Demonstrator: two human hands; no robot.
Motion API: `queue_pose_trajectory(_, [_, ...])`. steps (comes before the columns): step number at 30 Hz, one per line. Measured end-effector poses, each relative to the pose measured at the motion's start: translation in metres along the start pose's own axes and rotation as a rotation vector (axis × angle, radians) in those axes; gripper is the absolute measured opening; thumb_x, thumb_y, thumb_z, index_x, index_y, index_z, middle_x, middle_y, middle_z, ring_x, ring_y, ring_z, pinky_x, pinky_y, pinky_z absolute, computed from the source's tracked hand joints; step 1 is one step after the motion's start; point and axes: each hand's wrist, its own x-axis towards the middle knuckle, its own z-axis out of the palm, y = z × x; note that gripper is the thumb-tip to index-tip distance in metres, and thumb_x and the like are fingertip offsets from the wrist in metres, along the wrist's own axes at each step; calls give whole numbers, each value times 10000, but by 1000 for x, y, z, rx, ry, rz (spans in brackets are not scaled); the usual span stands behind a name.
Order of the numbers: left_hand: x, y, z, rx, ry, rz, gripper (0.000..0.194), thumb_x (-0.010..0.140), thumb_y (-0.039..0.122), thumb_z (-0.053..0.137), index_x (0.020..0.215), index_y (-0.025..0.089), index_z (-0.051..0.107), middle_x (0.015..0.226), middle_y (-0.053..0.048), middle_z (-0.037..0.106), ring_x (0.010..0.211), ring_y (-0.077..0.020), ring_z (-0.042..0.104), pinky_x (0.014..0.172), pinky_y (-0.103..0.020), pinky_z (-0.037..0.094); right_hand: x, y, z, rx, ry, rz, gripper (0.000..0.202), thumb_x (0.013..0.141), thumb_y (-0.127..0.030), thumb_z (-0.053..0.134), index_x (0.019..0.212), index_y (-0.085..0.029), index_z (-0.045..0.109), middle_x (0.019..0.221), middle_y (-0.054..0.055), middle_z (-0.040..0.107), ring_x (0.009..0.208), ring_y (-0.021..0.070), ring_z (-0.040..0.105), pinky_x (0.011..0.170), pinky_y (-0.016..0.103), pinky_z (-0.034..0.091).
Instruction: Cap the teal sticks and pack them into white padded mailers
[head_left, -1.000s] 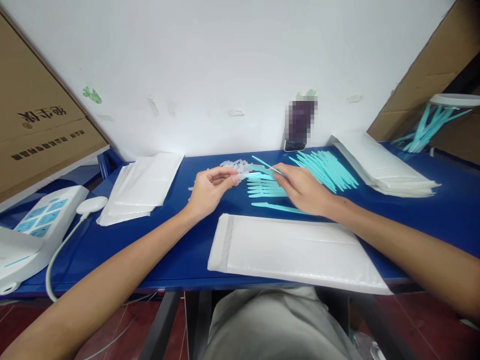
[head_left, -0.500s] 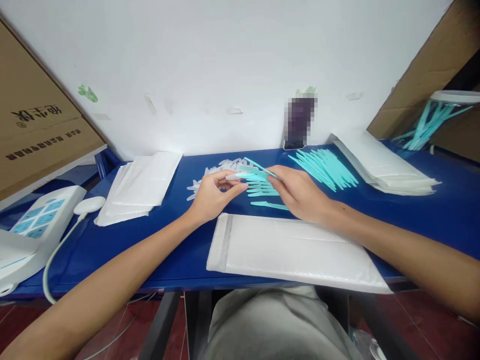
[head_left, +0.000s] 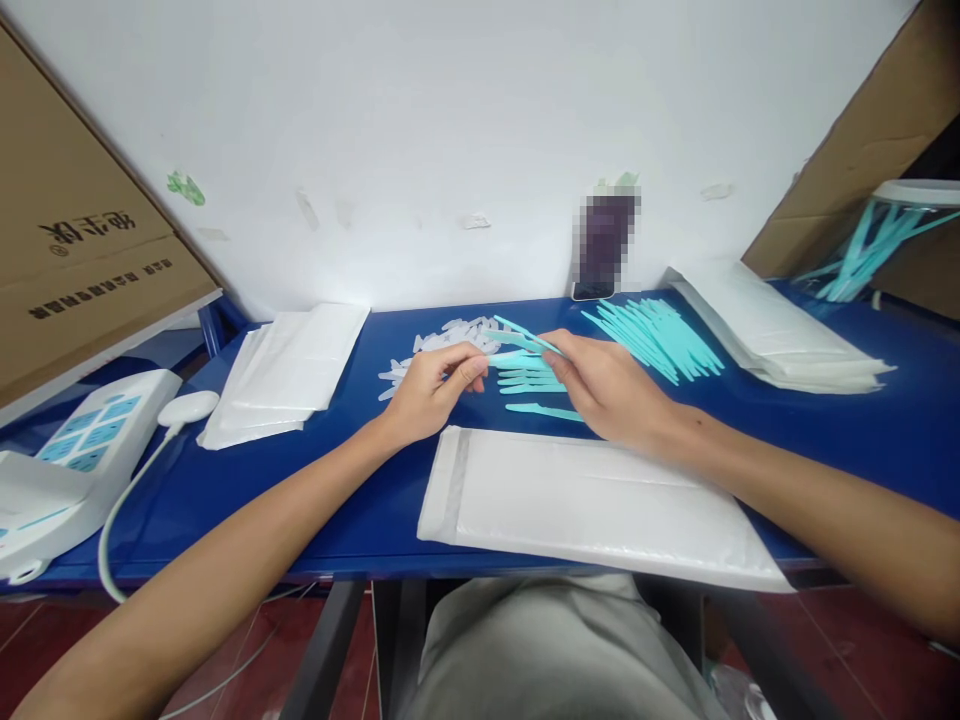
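My right hand [head_left: 611,385] is closed around a few turquoise eyebrow razors [head_left: 516,341], their blade ends fanned out to the left. My left hand [head_left: 435,392] pinches a clear blade cap at the tip of one of those razors; the fingers hide most of the cap. Behind my left hand lies a heap of clear blade caps [head_left: 456,333]. Under my right hand, several more turquoise razors [head_left: 529,382] lie side by side on the blue table [head_left: 360,500]. A larger pile of turquoise razors [head_left: 656,340] sits beyond my right hand.
A white padded mailer [head_left: 592,505] lies along the front edge. White mailers [head_left: 289,360] are stacked left, with more mailers [head_left: 787,330] right. A phone [head_left: 604,245] leans on the wall. A power strip [head_left: 97,440], a cardboard box [head_left: 90,230] and a tub of razors [head_left: 877,240] flank the table.
My left hand has moved slightly right, bringing the cap onto the razor's tip, and its fingers have closed further. My right hand keeps hold of the razors.
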Motion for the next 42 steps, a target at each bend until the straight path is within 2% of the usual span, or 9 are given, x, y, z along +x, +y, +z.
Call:
queue_pose_trajectory(6, [3,-7,-22,538,-88,150,447,1060,385,357,1014,159,740,943,-81,732,885,-217,650,804,-328,461,5,9,-7,-187,-31,188,287,1040,-343,310,968,-219,558,668,12,555,592,192,481,585,315,263])
queue_pose_trajectory(9, [3,-16,-38,865,-164,131,409,1024,410,440,1113,167,756,1053,-118,688,949,-269,602,843,-391,458,7,16,-9,-287,-124,275,338,1043,-395,281,835,-235,495,607,5,499,555,192,441,563,321,209])
queue_pose_trajectory(12, [3,-24,-44,991,-250,128,402,1017,443,477,1155,205,770,1130,-131,632,981,-290,552,865,-431,446,6,18,-8,-277,-208,287,417,1055,-446,220,794,-237,469,654,20,548,599,198,490,572,316,216])
queue_pose_trajectory(17, [5,-24,-34,1035,-269,125,413,1035,433,452,1294,246,713,1196,-149,588,1010,-305,502,843,-436,417,5,12,-6,-248,-263,220,429,1066,-458,180,828,-237,461,702,25,577,618,197,505,579,316,228])
queue_pose_trajectory(25, [5,-7,-25,899,-321,92,278,980,395,609,926,205,806,984,-93,744,1008,-291,529,888,-447,322,6,21,1,-292,-304,151,356,1071,-436,236,921,-232,487,732,33,622,648,205,543,581,313,240])
queue_pose_trajectory(30, [4,-6,-23,656,-317,5,108,920,276,679,869,231,762,917,-21,780,989,-250,602,983,-487,265,6,22,2,-298,-284,157,366,1070,-435,252,984,-225,539,714,34,630,628,206,556,566,312,240])
queue_pose_trajectory(32, [4,-7,-23,615,-314,-23,99,910,261,674,972,225,743,923,-23,774,965,-245,622,995,-486,282,6,22,2,-296,-263,177,370,1069,-441,256,997,-226,549,708,32,631,619,205,560,554,310,235])
queue_pose_trajectory(37, [-1,-14,-24,569,-334,-48,421,968,233,533,1387,195,560,1025,-74,724,985,-249,632,981,-452,366,6,21,2,-258,-242,204,374,1067,-455,264,950,-228,538,692,21,620,584,191,539,542,302,237])
queue_pose_trajectory(42, [-3,-16,-21,572,-223,-16,443,1035,224,354,1434,173,539,1071,-117,631,975,-240,602,925,-433,442,6,19,1,-193,-225,173,367,1066,-446,282,949,-223,549,749,33,652,644,196,572,567,300,270])
